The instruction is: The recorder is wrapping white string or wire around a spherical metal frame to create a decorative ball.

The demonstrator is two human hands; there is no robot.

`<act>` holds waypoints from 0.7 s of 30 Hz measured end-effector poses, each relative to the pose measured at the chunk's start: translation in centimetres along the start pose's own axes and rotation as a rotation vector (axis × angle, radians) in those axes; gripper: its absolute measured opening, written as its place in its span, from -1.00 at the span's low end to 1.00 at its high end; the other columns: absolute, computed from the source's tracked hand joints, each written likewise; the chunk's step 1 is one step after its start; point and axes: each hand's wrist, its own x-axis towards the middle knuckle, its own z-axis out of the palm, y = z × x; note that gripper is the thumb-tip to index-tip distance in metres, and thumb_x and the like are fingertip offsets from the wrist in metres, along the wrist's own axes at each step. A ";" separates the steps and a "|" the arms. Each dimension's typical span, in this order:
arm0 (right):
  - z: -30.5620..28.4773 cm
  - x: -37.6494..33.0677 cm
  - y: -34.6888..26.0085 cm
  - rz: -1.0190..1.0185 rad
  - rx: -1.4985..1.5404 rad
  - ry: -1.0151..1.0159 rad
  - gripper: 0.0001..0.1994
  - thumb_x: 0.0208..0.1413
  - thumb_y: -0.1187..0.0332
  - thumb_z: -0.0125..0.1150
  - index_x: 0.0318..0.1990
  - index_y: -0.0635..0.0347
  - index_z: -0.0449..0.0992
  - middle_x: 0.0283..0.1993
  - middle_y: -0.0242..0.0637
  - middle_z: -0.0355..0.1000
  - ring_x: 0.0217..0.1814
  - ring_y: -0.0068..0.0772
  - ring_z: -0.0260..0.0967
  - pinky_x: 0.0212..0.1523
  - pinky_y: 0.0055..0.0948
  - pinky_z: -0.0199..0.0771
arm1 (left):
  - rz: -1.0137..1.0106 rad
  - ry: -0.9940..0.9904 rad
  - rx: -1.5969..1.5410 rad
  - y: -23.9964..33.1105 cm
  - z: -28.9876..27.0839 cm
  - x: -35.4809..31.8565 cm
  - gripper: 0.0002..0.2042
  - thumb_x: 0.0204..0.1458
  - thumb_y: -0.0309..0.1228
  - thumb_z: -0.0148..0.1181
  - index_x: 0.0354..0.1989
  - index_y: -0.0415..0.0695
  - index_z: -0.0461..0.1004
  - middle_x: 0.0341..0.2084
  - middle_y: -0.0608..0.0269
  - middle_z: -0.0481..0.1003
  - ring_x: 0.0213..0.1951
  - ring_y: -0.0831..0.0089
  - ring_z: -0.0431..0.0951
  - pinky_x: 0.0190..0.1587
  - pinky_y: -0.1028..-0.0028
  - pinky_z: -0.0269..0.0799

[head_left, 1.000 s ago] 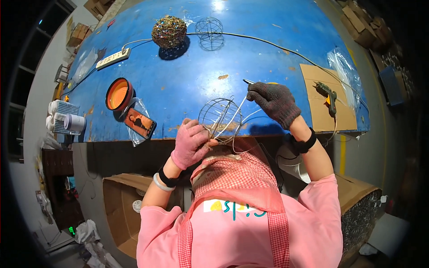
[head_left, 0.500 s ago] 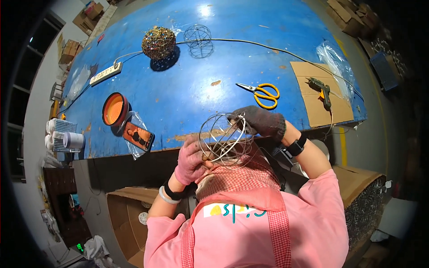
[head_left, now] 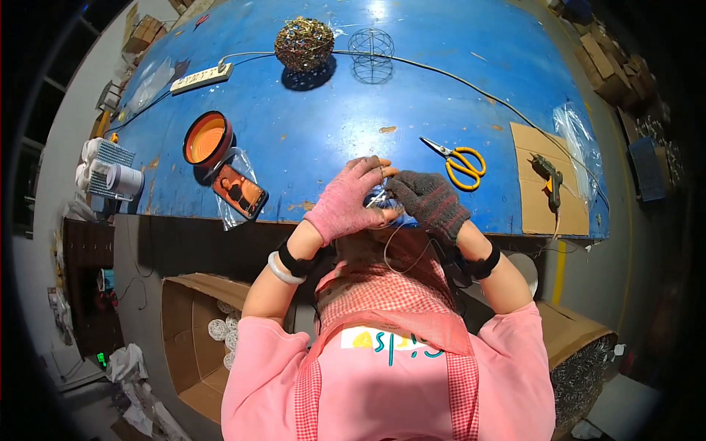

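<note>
Closely pinched by the pink-gloved left hand [head_left: 348, 200] and dark-gloved right hand [head_left: 432, 203], wire [head_left: 379, 198], mostly hidden, yellow scissors [head_left: 451, 153] laid right of it, phone [head_left: 239, 192] left.

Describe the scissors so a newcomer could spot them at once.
On the blue table, find the person's right hand, in a dark glove. Just beyond it, left of the flat cardboard, lie the scissors. Their yellow loop handles set them apart from the mostly dark glue gun on that cardboard.
</note>
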 end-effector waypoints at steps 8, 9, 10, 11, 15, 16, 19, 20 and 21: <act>-4.1 0.3 3.2 0.328 -0.118 -0.139 -0.77 0.25 0.08 0.11 -0.10 -0.08 0.57 -0.31 -0.27 0.58 -0.32 -0.09 0.54 -0.37 -0.20 0.48 | 0.030 -0.039 -0.035 -0.7 0.7 -0.5 -0.39 -0.19 -0.22 0.43 0.13 -0.03 0.45 0.12 0.17 0.41 0.19 0.05 0.34 0.27 0.17 0.29; -3.6 0.3 4.0 0.332 -0.116 -0.139 -0.77 0.25 0.08 0.11 -0.10 -0.08 0.57 -0.31 -0.27 0.58 -0.32 -0.09 0.54 -0.37 -0.20 0.48 | 0.043 -0.035 -0.048 -0.7 0.6 -0.8 -0.39 -0.19 -0.22 0.43 0.13 -0.02 0.45 0.13 0.17 0.41 0.19 0.05 0.34 0.27 0.17 0.29; -3.1 0.2 4.7 0.396 -0.030 -0.156 -0.75 0.26 0.07 0.09 -0.10 -0.07 0.58 -0.29 -0.24 0.58 -0.29 -0.07 0.54 -0.33 -0.18 0.49 | 0.055 -0.031 -0.060 -0.7 0.6 -0.9 -0.39 -0.19 -0.23 0.43 0.14 -0.01 0.45 0.13 0.18 0.41 0.19 0.05 0.34 0.27 0.16 0.29; -2.3 0.1 5.3 0.459 0.056 -0.173 -0.74 0.27 0.06 0.07 -0.10 -0.06 0.58 -0.27 -0.21 0.58 -0.26 -0.05 0.54 -0.30 -0.16 0.49 | 0.055 -0.034 -0.061 -0.7 0.6 -0.9 -0.39 -0.19 -0.23 0.43 0.14 -0.01 0.45 0.13 0.18 0.41 0.19 0.05 0.34 0.27 0.16 0.29; 0.2 0.3 4.4 0.423 0.144 -0.242 -0.69 0.29 0.08 0.00 -0.08 0.04 0.58 -0.20 -0.08 0.57 -0.15 0.04 0.51 -0.15 -0.15 0.49 | 0.116 -0.021 -0.064 -0.9 0.6 -1.1 -0.37 -0.21 -0.25 0.46 0.14 -0.05 0.44 0.14 0.16 0.40 0.19 0.04 0.34 0.25 0.14 0.29; 0.7 0.9 4.2 0.421 0.147 -0.242 -0.69 0.29 0.08 0.00 -0.08 0.04 0.58 -0.20 -0.08 0.57 -0.15 0.04 0.51 -0.15 -0.15 0.49 | 0.140 -0.004 -0.066 -1.1 0.6 -1.3 -0.37 -0.22 -0.24 0.46 0.13 -0.07 0.44 0.13 0.16 0.40 0.18 0.04 0.34 0.24 0.14 0.29; 3.4 1.5 5.5 0.338 0.312 -0.408 -0.70 0.26 0.16 -0.08 -0.14 0.13 0.53 -0.16 -0.06 0.52 -0.09 0.02 0.49 -0.09 -0.10 0.46 | 0.163 0.046 -0.063 -1.9 0.8 -2.0 -0.35 -0.23 -0.23 0.47 0.13 -0.09 0.44 0.12 0.14 0.41 0.17 0.03 0.35 0.23 0.13 0.29; 4.1 1.1 6.4 0.340 0.310 -0.402 -0.70 0.26 0.16 -0.08 -0.14 0.13 0.53 -0.16 -0.06 0.52 -0.09 0.02 0.49 -0.09 -0.10 0.46 | 0.169 0.044 -0.062 -2.0 0.9 -2.1 -0.35 -0.23 -0.23 0.47 0.13 -0.09 0.44 0.12 0.14 0.41 0.17 0.03 0.35 0.23 0.13 0.29; 4.1 1.2 6.6 0.234 0.303 -0.398 -0.74 0.22 0.21 -0.03 -0.15 0.13 0.53 -0.19 -0.06 0.52 -0.12 0.02 0.50 -0.12 -0.10 0.47 | 0.191 0.071 -0.056 -2.1 1.1 -2.3 -0.34 -0.25 -0.24 0.47 0.13 -0.09 0.44 0.12 0.13 0.41 0.16 0.02 0.36 0.22 0.13 0.30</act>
